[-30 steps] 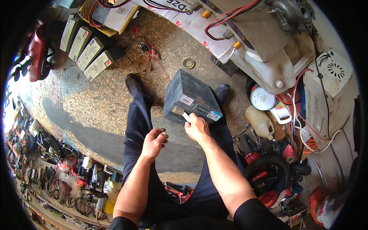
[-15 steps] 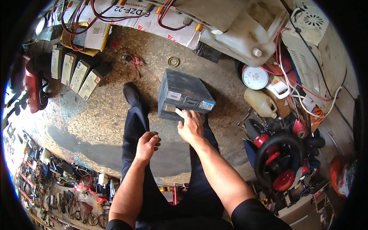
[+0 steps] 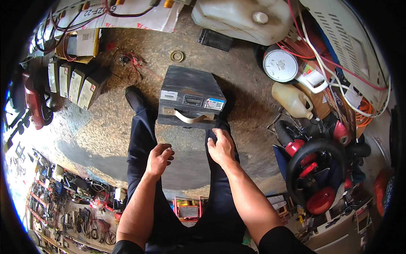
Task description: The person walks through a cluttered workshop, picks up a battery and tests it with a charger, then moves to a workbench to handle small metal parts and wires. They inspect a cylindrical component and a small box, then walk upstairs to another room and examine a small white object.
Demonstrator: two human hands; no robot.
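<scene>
A: Where does the dark case (image 3: 188,78) sit?

B: On the floor (image 3: 99,131), just ahead of the right hand (image 3: 221,148). I can't tell whether a fingertip touches its near corner.

A: And the right grip?

B: Fingers apart, nothing between them. The left hand (image 3: 159,161) is loosely curled; nothing shows in it, though I can't tell if the palm is empty.

A: Why is the case turned that way?

B: Probably so the strap handle (image 3: 190,120) faces the person. It bows out between its end plates, which likely leaves room for fingers. It lies ahead of both grips, slightly left of the right one.

A: Counts?

B: One case, one handle, two labels (image 3: 169,95) above it. Well ahead and left of the left grip, four upright blocks (image 3: 76,86), side by side, perhaps to save floor room. Beyond the case from the grips, one brass-coloured ring (image 3: 181,56). Right of the right grip and further ahead, one yellowish jug (image 3: 287,100) and one white-lidded tub (image 3: 280,65).
</scene>
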